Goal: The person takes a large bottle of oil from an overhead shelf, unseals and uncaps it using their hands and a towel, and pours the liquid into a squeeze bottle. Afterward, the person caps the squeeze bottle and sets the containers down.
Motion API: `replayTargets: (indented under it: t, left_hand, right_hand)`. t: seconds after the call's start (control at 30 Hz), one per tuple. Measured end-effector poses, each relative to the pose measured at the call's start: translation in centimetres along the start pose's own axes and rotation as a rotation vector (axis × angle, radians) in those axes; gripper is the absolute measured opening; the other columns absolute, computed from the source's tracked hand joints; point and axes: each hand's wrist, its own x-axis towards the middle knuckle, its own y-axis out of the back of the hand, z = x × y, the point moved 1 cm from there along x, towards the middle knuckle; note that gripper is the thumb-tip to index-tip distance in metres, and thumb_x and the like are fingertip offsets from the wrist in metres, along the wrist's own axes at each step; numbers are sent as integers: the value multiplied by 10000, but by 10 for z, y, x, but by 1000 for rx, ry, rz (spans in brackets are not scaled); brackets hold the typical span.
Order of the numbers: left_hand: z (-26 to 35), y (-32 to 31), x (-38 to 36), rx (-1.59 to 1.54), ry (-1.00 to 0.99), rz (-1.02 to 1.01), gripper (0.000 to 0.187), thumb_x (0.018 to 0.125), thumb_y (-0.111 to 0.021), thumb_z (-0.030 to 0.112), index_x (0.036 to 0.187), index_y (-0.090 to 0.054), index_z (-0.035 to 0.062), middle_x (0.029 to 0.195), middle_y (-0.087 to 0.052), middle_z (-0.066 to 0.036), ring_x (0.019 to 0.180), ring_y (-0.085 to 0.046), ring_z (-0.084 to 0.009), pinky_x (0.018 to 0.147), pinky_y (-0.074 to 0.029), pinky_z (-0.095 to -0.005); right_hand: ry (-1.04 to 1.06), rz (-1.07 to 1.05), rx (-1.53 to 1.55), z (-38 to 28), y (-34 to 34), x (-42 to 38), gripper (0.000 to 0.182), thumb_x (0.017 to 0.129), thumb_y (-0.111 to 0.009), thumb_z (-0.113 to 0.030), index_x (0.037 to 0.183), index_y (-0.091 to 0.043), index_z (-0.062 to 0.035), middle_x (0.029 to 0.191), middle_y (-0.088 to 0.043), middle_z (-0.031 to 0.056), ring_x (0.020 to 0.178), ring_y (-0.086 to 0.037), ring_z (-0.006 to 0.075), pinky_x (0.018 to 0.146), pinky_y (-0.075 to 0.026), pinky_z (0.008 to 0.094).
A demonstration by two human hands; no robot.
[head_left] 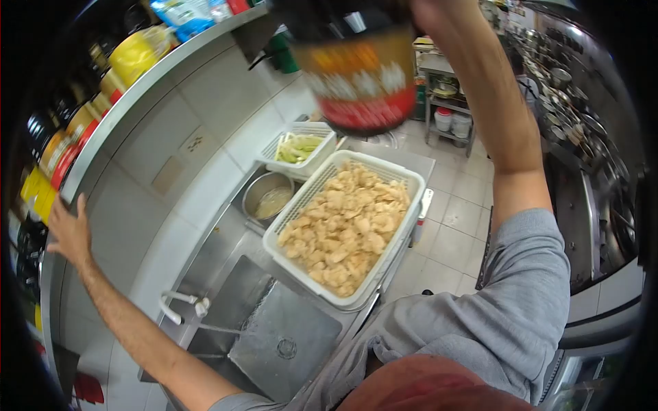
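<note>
A large dark jar (pixel 360 79) with an orange, brown and red label hangs in the air at the top centre, slightly blurred. My right hand (pixel 435 15) is at the jar's right side, closed on it, partly cut off by the frame's top edge. At the far left my left hand (pixel 68 229) has its fingers spread against the edge of the metal shelf (pixel 103 140), holding nothing. Below the jar, a white basket (pixel 419 179) holds pale, battered-looking pieces (pixel 343 226).
Water runs from a white faucet (pixel 179 301) into a metal sink (pixel 288 335). A metal pot (pixel 250 195) and a small basket (pixel 325 147) of cut greens stand beyond. Jars and packets line the shelf. At the right are a stove (pixel 576 219) and, behind, a person (pixel 526 89).
</note>
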Motion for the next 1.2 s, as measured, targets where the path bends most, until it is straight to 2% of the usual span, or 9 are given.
replayTargets:
  t: [0.07, 0.27, 0.33, 0.53, 0.57, 0.63, 0.67, 0.93, 1.2]
  left_hand:
    - [0, 4, 3, 11, 27, -94, 662, 830, -470, 604, 1342, -393, 192, 1345, -431, -44, 1273, -358, -239, 912, -186, -744]
    - [51, 45, 30, -92, 231, -134, 704, 785, -512, 638, 1274, -499, 132, 1281, -517, -97, 1156, -494, -294, 911, -291, -668]
    - [101, 73, 44, -731, 33, 153, 491, 843, -597, 417, 1109, -612, 4, 1081, -637, -142, 993, -603, -253, 881, -432, -297]
    - [349, 254, 12, -942, -514, 440, 235, 816, -631, 21, 1048, -645, -18, 1032, -662, -93, 905, -643, -128, 790, -500, -221]
    - [417, 329, -9, -1278, -220, 348, 200, 805, -629, -24, 1003, -648, -38, 971, -667, -133, 901, -644, -168, 779, -523, -280]
    - [498, 371, -29, -1959, -389, 315, 124, 739, -635, -127, 841, -625, -57, 857, -612, -177, 805, -592, -225, 753, -474, -316]
    - [542, 404, -50, -2024, -117, 265, 167, 697, -655, -125, 845, -627, -51, 866, -598, -157, 815, -579, -216, 778, -460, -305]
    - [791, 428, -112, -2348, -735, -528, 186, 719, -725, 124, 835, -614, 29, 869, -560, -65, 756, -556, -171, 685, -459, -294]
    - [975, 411, -174, -2525, -768, -991, 468, 701, -768, 164, 1095, -540, 60, 988, -565, -41, 898, -546, -144, 806, -435, -281]
  right_hand:
    - [-189, 10, -209, 1, 64, -49, 223, 809, -652, -238, 862, -561, -41, 593, -500, 0, 434, -423, 60, 387, -319, 204]
    - [-520, 231, -338, 30, 206, -177, 212, 739, -734, -181, 808, -575, -58, 599, -479, -68, 440, -346, 2, 389, -221, 178]
    - [-576, 323, -296, 47, 251, -208, 211, 724, -749, -141, 799, -569, -61, 603, -483, -67, 449, -352, 5, 396, -229, 177]
    - [-627, 384, -458, 93, 382, -267, 211, 705, -759, -78, 744, -553, -48, 669, -560, -30, 610, -486, 38, 554, -400, 197]
    - [-628, 397, -457, 99, 398, -272, 210, 703, -757, -72, 739, -553, -41, 669, -560, -31, 606, -482, 36, 550, -398, 196]
    - [-637, 409, -471, 104, 429, -275, 208, 702, -755, -65, 734, -552, -33, 668, -560, -32, 601, -478, 34, 547, -397, 196]
    - [-645, 408, -533, 105, 443, -277, 202, 705, -753, -62, 740, -557, -29, 668, -563, -31, 599, -478, 34, 546, -398, 195]
    - [-700, 516, -678, 131, 530, -270, 187, 709, -749, -48, 731, -565, -20, 648, -566, -30, 585, -474, 32, 536, -397, 194]
    - [-668, 557, -807, 202, 620, -214, 224, 694, -770, -87, 708, -554, -32, 628, -547, -40, 565, -451, 38, 514, -376, 214]
